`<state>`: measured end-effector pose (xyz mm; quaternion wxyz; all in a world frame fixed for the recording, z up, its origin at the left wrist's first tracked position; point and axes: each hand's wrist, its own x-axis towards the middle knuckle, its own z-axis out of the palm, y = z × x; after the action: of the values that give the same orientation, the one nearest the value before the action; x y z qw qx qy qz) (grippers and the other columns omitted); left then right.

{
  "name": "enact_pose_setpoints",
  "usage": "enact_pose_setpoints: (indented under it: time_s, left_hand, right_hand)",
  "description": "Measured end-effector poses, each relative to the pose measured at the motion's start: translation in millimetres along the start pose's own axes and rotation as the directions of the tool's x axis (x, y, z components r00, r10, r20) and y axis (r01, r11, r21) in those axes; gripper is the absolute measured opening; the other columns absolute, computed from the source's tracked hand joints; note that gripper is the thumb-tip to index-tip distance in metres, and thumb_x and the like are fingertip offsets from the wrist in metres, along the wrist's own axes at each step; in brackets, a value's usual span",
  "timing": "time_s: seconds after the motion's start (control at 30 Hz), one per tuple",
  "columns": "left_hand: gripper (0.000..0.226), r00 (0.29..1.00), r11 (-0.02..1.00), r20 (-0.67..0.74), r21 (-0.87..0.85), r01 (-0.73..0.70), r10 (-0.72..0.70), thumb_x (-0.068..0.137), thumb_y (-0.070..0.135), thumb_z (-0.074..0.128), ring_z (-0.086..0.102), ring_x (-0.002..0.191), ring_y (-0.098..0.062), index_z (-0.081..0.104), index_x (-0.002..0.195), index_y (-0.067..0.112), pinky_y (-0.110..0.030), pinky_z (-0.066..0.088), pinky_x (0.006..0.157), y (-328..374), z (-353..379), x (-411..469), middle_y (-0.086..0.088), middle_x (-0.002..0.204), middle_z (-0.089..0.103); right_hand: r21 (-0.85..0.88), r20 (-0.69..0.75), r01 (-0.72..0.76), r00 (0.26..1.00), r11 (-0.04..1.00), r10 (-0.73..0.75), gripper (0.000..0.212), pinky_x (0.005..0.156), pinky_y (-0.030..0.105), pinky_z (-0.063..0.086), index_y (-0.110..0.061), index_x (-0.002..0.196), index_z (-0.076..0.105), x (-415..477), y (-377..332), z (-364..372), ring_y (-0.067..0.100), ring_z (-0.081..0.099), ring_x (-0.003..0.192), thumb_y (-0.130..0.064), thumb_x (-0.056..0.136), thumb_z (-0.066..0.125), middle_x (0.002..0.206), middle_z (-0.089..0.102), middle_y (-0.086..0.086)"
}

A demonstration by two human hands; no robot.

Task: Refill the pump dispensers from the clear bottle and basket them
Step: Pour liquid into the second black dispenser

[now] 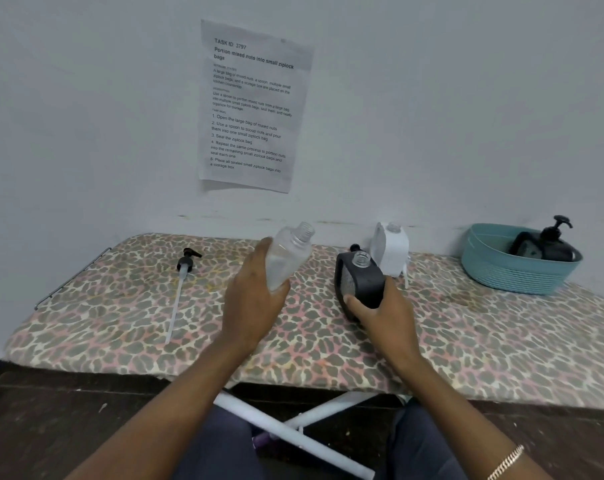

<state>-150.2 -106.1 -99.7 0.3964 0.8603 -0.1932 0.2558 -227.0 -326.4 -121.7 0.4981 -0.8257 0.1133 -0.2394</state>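
Observation:
My left hand (255,299) grips the clear bottle (290,256), uncapped and tilted with its open neck pointing up and to the right. My right hand (383,317) holds the black dispenser (359,282) on the board, its pump off and its clear neck open. Bottle and dispenser are apart. Behind the black one stands a white dispenser (390,249), also without a pump. A black pump head with a long white tube (181,282) lies at the left. The teal basket (508,271) at the far right holds a black dispenser (550,247) with its pump on.
Everything rests on a leopard-print ironing board (120,323) against a white wall. A printed sheet (252,105) is taped to the wall above. White board legs (293,434) and my knees show below the front edge.

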Motion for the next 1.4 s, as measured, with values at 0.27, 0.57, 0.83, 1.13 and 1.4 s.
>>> enact_pose_setpoints:
  time_s: [0.27,0.57,0.83,1.13,1.4]
  left_hand:
    - [0.083,0.991,0.975,0.07,0.185,-0.124,0.112,0.087,0.021,0.08,0.067,0.112,-0.035,0.037,0.158,0.015,-0.049,0.058,0.084,17.5,10.0,-12.0,-0.012,0.143,0.059]
    - [0.089,0.985,0.94,0.083,0.299,-0.166,0.148,0.085,0.023,0.081,0.069,0.104,-0.035,0.033,0.16,0.018,-0.053,0.058,0.085,18.0,17.9,-14.1,-0.013,0.142,0.059]
    - [0.097,0.974,0.905,0.13,0.363,-0.222,0.187,0.084,0.027,0.082,0.067,0.113,-0.034,0.025,0.162,0.021,-0.056,0.055,0.094,16.7,30.4,-9.5,-0.01,0.143,0.059]
    - [0.104,0.958,0.826,0.183,0.488,-0.282,0.219,0.081,0.026,0.085,0.06,0.129,-0.036,0.018,0.16,0.026,-0.062,0.051,0.1,21.0,29.0,-0.5,-0.015,0.15,0.054]
    - [0.105,0.948,0.759,0.231,0.571,-0.313,0.217,0.081,0.026,0.085,0.055,0.135,-0.044,0.015,0.159,0.027,-0.064,0.048,0.104,25.8,22.1,9.0,-0.016,0.153,0.051]
  right_hand:
    - [0.0,0.007,0.1,0.995,0.995,-0.1,0.065,0.071,0.013,0.056,-0.029,0.139,0.046,-26.7,6.6,-11.6,-0.008,0.064,0.093,-0.034,0.087,0.085,0.117,0.064,-0.015]
    - [0.025,0.001,0.148,0.989,0.989,-0.148,0.061,0.072,0.0,0.045,-0.028,0.144,0.046,-32.3,13.8,-7.1,-0.026,0.056,0.095,-0.025,0.093,0.078,0.11,0.06,-0.03]
    - [0.052,-0.01,0.166,0.986,0.985,-0.166,0.058,0.074,0.002,0.046,-0.036,0.139,0.045,-31.9,17.4,-6.7,-0.023,0.059,0.097,-0.023,0.093,0.079,0.111,0.061,-0.03]
    - [0.04,-0.002,0.182,0.983,0.983,-0.182,0.063,0.078,0.0,0.045,-0.032,0.147,0.047,-30.7,20.9,-6.3,-0.024,0.057,0.1,-0.028,0.093,0.079,0.114,0.06,-0.033]
    - [0.041,0.002,0.191,0.981,0.981,-0.192,0.059,0.079,0.0,0.045,-0.037,0.142,0.047,-30.9,20.3,-6.5,-0.022,0.058,0.102,-0.029,0.093,0.079,0.115,0.06,-0.035]
